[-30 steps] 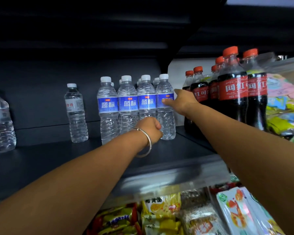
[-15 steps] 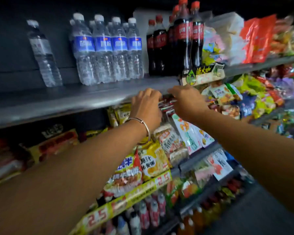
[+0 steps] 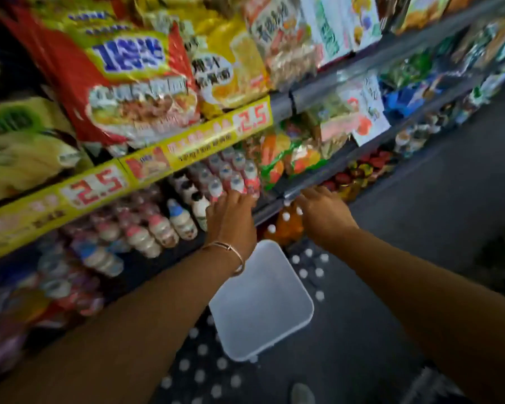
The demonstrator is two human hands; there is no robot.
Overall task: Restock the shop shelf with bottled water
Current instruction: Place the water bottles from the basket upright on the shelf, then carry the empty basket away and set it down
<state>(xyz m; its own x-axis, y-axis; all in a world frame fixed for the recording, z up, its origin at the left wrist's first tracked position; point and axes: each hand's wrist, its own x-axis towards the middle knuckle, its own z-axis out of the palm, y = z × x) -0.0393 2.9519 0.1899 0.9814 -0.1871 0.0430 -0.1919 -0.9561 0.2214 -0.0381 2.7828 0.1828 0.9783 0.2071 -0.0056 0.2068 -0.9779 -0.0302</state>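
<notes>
At the far left we see soft green and yellow packets (image 3: 21, 147) lying on an upper shelf, badly blurred. Next to them stands a big red noodle pack (image 3: 123, 83) with blue lettering, and below it runs a yellow price strip (image 3: 123, 182) marked 2.5 twice. Under that strip, small milky drink bottles (image 3: 164, 228) with pink and blue caps fill the lower shelf.

Our left hand (image 3: 231, 220), a thin bracelet (image 3: 231, 249) on its wrist, reaches out with its fingers lying close together, their tips touching the nearest little drink bottles at the shelf edge. It holds nothing.

Below the wrists, on the dark floor, sits a pale plastic tub (image 3: 263, 304), and it looks bare inside. Around it we see many white bottle caps (image 3: 303, 272) in rows; these are most likely the bottled water, standing on the floor near the tub, though blur hides the bottles themselves.

Our right hand (image 3: 324, 217) reaches towards the grey shelf edge (image 3: 312, 191), fingers slightly spread and bent; we cannot tell whether they touch it. Just beside it stand orange drink bottles (image 3: 286, 225). Further right, more blurred snack packets (image 3: 449, 68) recede along the aisle.
</notes>
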